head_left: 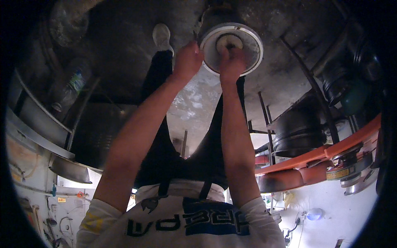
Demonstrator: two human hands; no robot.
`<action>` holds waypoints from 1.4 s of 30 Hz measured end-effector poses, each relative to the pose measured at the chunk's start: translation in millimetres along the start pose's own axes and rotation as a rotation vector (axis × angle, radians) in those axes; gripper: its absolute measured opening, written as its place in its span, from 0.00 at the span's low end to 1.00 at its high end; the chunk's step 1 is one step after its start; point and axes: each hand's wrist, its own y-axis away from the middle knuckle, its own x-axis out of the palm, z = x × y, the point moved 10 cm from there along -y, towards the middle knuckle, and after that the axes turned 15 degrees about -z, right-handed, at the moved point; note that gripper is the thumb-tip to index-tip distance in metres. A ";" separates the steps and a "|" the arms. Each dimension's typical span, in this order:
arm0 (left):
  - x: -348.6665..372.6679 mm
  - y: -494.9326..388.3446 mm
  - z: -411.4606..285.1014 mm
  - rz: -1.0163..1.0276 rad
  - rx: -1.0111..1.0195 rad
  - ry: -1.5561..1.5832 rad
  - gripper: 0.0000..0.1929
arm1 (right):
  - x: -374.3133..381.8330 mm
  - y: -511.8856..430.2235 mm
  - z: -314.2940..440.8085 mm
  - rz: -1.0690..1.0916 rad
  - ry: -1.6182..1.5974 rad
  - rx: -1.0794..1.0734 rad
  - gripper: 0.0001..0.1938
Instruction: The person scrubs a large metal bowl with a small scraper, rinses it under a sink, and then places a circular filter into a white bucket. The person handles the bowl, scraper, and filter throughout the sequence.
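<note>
A round vessel with a white rim (260, 63) is in front of me over the concrete floor, near my right leg. A pale round piece (220, 42) with a dark centre sits within it. My right hand (233, 63) reaches over the near rim, its fingertips at this piece; motion blur hides whether they grip it. Just left of the rim is my left hand (187, 62), fingers curled. A thin dark shape shows above its fingertips, and I cannot tell whether the hand holds it or the vessel's edge.
My shoe (162, 37) rests on the concrete floor (189, 102). To the right, a metal-legged rack holds dark stacked pots (297, 136), beside an orange table edge (350, 138). At left stand a plastic bottle (73, 86), a dark box-like unit (99, 133) and a metal basin (69, 170).
</note>
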 end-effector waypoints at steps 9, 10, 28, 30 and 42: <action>3.7 -8.9 -8.3 0.068 0.079 -0.012 0.08 | 37.4 -14.9 -34.1 0.139 0.191 0.134 0.22; 3.9 -8.5 -9.8 0.080 0.062 -0.005 0.08 | 34.3 -14.0 -35.3 0.090 0.190 0.151 0.22; 2.8 -3.9 -1.8 0.028 0.099 0.073 0.09 | -0.2 -7.3 19.0 -0.215 0.408 -0.048 0.43; 2.3 -4.6 1.2 0.020 0.093 0.050 0.09 | -3.0 -7.8 21.8 -0.198 0.418 -0.061 0.43; -1.4 -3.6 -6.7 -0.009 0.070 0.024 0.08 | -15.7 -7.0 22.5 -0.197 0.343 -0.134 0.47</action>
